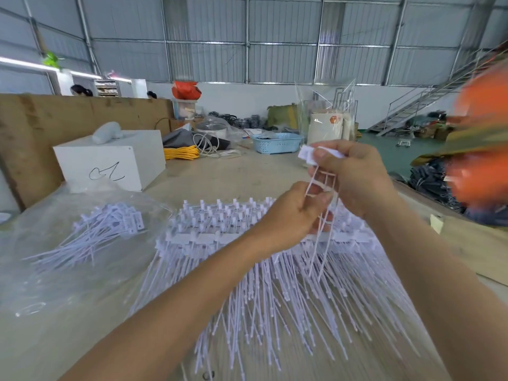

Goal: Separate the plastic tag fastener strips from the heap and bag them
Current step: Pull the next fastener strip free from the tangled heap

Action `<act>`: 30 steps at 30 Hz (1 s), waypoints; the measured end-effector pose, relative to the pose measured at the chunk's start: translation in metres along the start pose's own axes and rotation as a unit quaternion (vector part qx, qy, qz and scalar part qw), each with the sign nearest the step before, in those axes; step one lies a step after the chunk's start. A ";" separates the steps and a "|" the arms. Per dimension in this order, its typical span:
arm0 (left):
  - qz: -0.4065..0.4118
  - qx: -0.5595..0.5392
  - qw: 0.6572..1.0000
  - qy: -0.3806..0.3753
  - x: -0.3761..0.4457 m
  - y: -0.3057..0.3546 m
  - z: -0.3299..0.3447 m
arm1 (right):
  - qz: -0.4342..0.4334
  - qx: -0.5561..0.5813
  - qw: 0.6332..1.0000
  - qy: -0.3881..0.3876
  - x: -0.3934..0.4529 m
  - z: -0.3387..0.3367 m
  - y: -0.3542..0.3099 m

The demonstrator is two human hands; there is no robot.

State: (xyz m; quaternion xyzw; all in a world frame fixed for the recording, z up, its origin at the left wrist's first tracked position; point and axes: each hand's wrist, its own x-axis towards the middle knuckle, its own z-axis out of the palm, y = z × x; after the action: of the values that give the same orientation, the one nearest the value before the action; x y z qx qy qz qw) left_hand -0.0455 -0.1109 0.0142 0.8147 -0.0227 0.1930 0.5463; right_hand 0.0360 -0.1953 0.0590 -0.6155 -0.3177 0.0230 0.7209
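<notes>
A large heap of white plastic tag fastener strips [275, 284] lies spread over the table in front of me. My right hand [354, 174] is raised above it and pinches the flat tag heads of one strip piece [321, 224] whose thin tails hang down. My left hand [291, 215] grips the runner of that same piece just below. To the left lies a clear plastic bag [55, 259] holding a bundle of separated fasteners [93, 235].
A white box [110, 160] stands at the back left against a brown board. Further back are a yellow coiled cable [181, 152], a blue basket [277, 143] and a clear bag over a white container [325, 125]. An orange blurred shape [481, 149] fills the right edge.
</notes>
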 end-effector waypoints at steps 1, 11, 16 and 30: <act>0.008 -0.028 1.000 0.007 -0.002 0.003 0.008 | -0.007 0.013 1.000 0.016 0.001 0.001 -0.005; 0.043 0.087 0.974 0.204 -0.004 0.008 0.006 | 0.011 0.060 0.998 0.029 0.005 0.040 -0.013; 0.052 0.210 0.936 0.276 -0.037 -0.012 -0.054 | 0.031 0.062 0.996 -0.048 0.001 0.095 0.006; -0.088 0.491 0.802 0.330 -0.157 -0.048 -0.210 | 0.078 -0.012 0.951 -0.300 -0.041 0.265 0.028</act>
State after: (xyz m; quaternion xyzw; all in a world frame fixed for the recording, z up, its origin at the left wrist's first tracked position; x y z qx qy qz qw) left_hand -0.2395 0.0695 -0.0129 0.8593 0.3283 0.3872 0.0625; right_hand -0.1161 0.0256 0.0271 -0.6119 -0.4706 0.2586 0.5807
